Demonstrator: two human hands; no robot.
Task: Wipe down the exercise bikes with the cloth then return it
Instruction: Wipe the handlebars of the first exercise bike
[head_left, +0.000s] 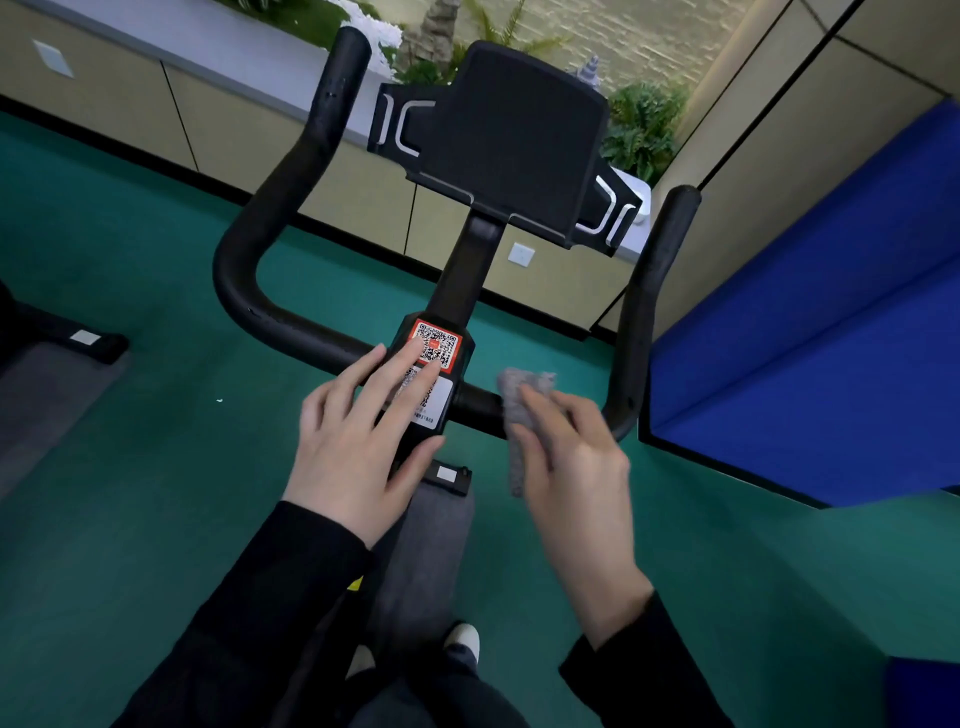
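A black exercise bike's handlebar (244, 291) curves up on both sides of a centre stem that carries a QR sticker (439, 340) and a black tablet holder (514, 145). My left hand (358, 436) lies flat with straight fingers on the stem's label block, fingertips reaching the sticker. My right hand (576, 457) presses a grey cloth (519, 405) against the handlebar's cross tube just right of the stem; the cloth drapes over the tube and hangs below my fingers. The hand is slightly blurred.
Green floor lies all around. A blue padded panel (810, 332) stands close on the right. A beige low wall with a white ledge (234, 67) and plants runs behind the bike. Part of another machine's black foot (78, 338) on a grey mat shows at the left.
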